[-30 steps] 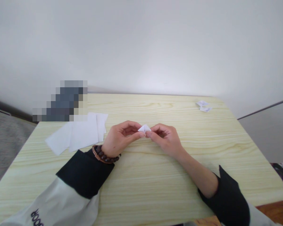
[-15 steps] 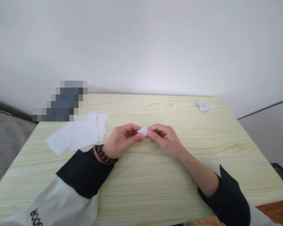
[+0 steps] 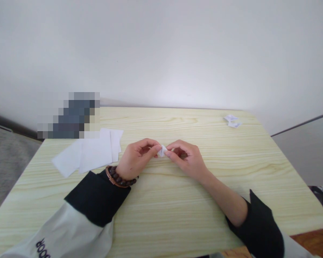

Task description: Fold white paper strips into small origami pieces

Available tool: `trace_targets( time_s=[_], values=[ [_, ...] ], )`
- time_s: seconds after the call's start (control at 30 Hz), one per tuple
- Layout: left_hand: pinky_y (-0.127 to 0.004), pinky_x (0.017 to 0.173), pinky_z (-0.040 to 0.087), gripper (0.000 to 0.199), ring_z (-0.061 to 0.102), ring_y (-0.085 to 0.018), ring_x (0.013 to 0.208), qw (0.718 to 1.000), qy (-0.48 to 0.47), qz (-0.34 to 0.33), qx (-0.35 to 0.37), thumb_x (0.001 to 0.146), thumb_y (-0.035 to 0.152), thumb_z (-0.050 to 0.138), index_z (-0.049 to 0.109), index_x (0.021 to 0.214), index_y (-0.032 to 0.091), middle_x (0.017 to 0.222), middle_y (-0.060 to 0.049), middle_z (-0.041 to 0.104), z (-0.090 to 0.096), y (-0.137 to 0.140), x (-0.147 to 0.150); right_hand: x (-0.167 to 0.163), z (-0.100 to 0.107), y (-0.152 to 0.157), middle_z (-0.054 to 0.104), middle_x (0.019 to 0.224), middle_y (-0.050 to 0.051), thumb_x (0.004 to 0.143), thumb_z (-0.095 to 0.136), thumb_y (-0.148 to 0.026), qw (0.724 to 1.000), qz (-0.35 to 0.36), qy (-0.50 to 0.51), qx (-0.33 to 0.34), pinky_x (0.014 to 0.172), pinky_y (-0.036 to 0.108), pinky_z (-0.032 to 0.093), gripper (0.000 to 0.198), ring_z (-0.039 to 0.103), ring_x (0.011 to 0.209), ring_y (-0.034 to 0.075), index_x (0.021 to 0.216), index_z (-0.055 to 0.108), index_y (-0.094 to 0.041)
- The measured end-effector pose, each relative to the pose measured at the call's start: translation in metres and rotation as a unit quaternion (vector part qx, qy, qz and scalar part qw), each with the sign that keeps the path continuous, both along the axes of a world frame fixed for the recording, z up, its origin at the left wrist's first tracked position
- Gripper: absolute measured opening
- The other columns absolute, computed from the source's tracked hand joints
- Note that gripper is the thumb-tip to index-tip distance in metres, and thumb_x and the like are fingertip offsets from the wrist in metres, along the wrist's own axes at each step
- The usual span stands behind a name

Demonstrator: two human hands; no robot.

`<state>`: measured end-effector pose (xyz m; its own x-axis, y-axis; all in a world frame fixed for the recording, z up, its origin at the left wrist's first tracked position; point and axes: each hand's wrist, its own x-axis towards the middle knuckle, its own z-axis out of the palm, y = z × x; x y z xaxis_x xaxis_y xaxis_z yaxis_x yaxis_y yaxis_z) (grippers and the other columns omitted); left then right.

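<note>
Head view shows the left hand point(image 3: 133, 160) with fingers clamped on a small folded paper point(image 3: 162, 151), held over the tabletop point(image 3: 172, 204); the right hand point(image 3: 190, 161) pinches it too. Uneven pulling could tear or unfold it. One corner seems to point toward the wall point(image 3: 164, 53); covered ends hide its long axis.

Single head view, forward and down across the table point(image 3: 174, 211), apparently fairly near.
</note>
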<state>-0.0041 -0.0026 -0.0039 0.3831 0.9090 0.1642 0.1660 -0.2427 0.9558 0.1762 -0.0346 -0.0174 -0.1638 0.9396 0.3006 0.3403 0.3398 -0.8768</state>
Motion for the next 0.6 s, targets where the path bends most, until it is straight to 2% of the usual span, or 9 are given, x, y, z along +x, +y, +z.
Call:
trace_targets(
  time_s=[0.1,0.23,0.43,0.6],
  values=[
    [-0.023,0.064,0.051,0.022,0.062,-0.013,0.066,0.998,0.043,0.001,0.050,0.082,0.035,0.061,0.064,0.076,0.014,0.071,-0.003,0.068,-0.0008,-0.0021,0.0003,0.0006,0.0010,-0.0012,0.063,0.070,0.000,0.085,0.057,-0.031,1.000,0.011,0.001,-0.013,0.045,0.018,0.040,0.014,0.048,0.048,0.006,0.087,0.064,-0.019],
    [-0.022,0.063,0.051,0.020,0.062,-0.013,0.065,0.993,0.077,0.001,0.087,0.082,0.033,0.060,0.064,0.075,0.015,0.072,-0.003,0.069,-0.0014,-0.0041,0.0007,0.0004,0.0018,-0.0016,0.062,0.069,0.000,0.085,0.056,-0.029,1.000,0.011,-0.006,-0.014,0.046,0.018,0.040,0.014,0.050,0.050,0.007,0.082,0.063,-0.018],
    [-0.023,0.066,0.052,0.021,0.064,-0.015,0.072,0.992,0.085,-0.029,0.083,0.083,0.034,0.059,0.066,0.085,0.014,0.080,-0.005,0.070,-0.0019,-0.0048,0.0020,-0.0008,0.0002,-0.0009,0.059,0.065,-0.002,0.084,0.056,-0.026,1.000,-0.015,-0.008,0.010,0.046,0.018,0.040,0.011,0.050,0.050,0.007,0.079,0.060,-0.018],
    [-0.023,0.065,0.048,0.025,0.063,-0.015,0.070,0.983,0.161,-0.043,0.080,0.085,0.036,0.055,0.069,0.087,0.015,0.079,-0.004,0.071,-0.0006,-0.0046,0.0020,-0.0007,0.0004,-0.0001,0.059,0.066,-0.002,0.084,0.057,-0.025,0.999,-0.026,-0.006,0.038,0.048,0.019,0.041,0.009,0.049,0.051,0.007,0.078,0.059,-0.018]
  ],
)
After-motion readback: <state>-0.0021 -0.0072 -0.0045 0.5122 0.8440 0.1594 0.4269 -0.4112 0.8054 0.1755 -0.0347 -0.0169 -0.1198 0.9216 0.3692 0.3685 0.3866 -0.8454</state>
